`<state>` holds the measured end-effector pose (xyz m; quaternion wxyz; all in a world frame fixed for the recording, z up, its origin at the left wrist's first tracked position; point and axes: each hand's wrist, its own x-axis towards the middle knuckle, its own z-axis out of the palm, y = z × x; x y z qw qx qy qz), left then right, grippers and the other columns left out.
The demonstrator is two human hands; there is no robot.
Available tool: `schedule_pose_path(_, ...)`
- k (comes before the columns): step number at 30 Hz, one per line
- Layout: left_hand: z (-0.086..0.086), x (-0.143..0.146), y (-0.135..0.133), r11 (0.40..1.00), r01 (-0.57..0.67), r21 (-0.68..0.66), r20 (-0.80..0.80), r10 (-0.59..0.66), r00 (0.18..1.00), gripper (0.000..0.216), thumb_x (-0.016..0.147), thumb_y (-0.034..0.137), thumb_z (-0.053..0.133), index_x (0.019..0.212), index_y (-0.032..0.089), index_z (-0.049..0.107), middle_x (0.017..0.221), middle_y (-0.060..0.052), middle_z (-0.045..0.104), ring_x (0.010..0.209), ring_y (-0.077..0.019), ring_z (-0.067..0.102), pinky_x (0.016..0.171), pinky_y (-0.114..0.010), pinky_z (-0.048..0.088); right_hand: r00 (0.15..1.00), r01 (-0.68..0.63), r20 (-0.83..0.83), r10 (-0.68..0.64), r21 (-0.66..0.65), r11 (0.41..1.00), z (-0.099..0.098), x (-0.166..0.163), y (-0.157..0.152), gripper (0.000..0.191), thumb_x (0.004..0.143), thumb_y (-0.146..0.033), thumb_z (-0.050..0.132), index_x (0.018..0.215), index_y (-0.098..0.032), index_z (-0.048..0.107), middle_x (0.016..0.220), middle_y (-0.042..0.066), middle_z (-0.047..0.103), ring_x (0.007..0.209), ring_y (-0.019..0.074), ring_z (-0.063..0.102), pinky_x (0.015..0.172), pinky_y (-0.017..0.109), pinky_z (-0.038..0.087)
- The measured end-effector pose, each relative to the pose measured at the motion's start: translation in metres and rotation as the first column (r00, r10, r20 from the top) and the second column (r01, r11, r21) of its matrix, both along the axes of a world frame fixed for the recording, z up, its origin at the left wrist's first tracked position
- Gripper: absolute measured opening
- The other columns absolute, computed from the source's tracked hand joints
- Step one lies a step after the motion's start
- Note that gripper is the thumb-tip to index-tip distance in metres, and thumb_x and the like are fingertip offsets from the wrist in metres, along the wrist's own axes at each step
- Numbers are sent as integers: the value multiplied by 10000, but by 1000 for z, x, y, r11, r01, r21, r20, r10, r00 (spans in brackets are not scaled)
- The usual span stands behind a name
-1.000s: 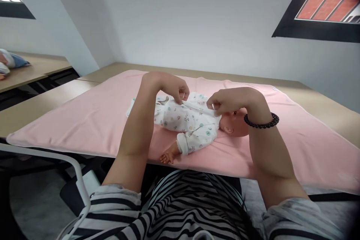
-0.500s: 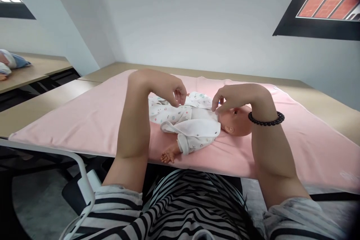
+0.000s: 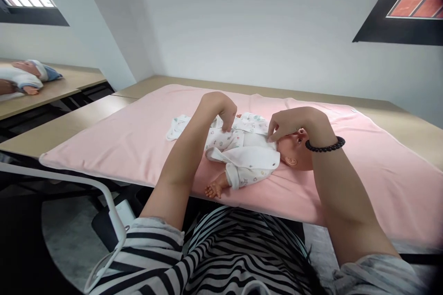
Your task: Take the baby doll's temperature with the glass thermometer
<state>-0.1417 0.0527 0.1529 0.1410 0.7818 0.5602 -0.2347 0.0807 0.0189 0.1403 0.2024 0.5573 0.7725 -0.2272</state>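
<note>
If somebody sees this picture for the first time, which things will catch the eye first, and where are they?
A baby doll in a white printed romper lies on a pink mat in the middle. The left hand pinches the romper at the belly; the right hand, above a black bead bracelet, works at the collar. Another doll lies far left.

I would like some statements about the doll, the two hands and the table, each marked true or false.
1. The doll lies on a pink mat. True.
2. The doll's head points to the left of the picture. False: its head is on the right, under the right hand.
3. The left hand pinches the white patterned garment on the doll's body. True.
4. The bead bracelet is on the left wrist. False: it is on the right wrist.
5. Another doll lies on a table at far left. True.
</note>
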Motion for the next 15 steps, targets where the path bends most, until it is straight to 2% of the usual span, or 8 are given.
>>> schedule_pose_path(2,1,-1,-1,999,4,32,3,-4,1000,574,477,422,900,1041,369,804,1334,-27,688,1193,-423,612,946,-481,544,998,-57,-21,57,9,998,1,4,1,290,843,-493,683,863,-212,757,575,27,529,508,161,462,496,328,385)
schedule_pose_path(4,3,-5,-2,999,4,49,14,-5,1000,558,536,418,877,1085,375,787,1356,-19,674,1183,-405,621,947,-476,546,995,-95,-37,98,70,993,1,10,4,340,855,-534,653,835,-208,749,654,56,606,556,181,519,548,349,422)
schedule_pose_path(5,3,-7,-2,998,-2,69,26,0,1000,558,570,409,861,1121,379,773,1370,-14,665,1190,-396,619,956,-470,543,994,-91,-44,97,127,988,1,15,6,359,852,-557,649,880,-216,756,752,75,667,625,210,579,598,366,460)
schedule_pose_path(7,4,-12,-2,989,-30,145,70,20,997,601,640,395,821,1233,393,718,1417,-6,632,1221,-380,605,984,-463,529,996,-31,-67,51,265,964,-1,24,13,440,844,-612,639,1058,-247,755,1058,93,730,887,293,668,766,413,526)
schedule_pose_path(9,4,-14,-2,969,-70,239,126,40,991,680,700,401,783,1360,416,621,1489,2,569,1265,-376,577,1012,-475,512,995,49,-100,-13,365,930,-4,35,21,586,838,-663,617,1276,-279,684,1387,67,626,1211,358,598,986,466,503)
schedule_pose_path(11,1,-15,1,952,-99,291,149,57,987,733,738,423,757,1437,429,536,1543,2,511,1301,-386,546,1018,-499,508,992,97,-117,-54,402,910,-7,47,27,735,834,-702,597,1449,-301,555,1606,19,410,1428,380,420,1147,503,404)
schedule_pose_path(13,-2,-13,5,947,-145,286,128,112,985,737,747,442,755,1447,411,530,1532,-25,522,1293,-408,547,997,-519,519,990,119,-121,-76,406,906,-10,60,33,866,833,-737,576,1574,-333,379,1690,-19,211,1517,380,274,1222,521,310)
schedule_pose_path(15,-5,-12,9,946,-210,249,90,193,977,706,724,456,779,1400,376,592,1468,-60,585,1247,-429,576,977,-531,529,984,154,-143,-105,395,906,-11,76,38,916,851,-757,540,1623,-359,248,1705,-28,141,1534,374,234,1241,521,276)
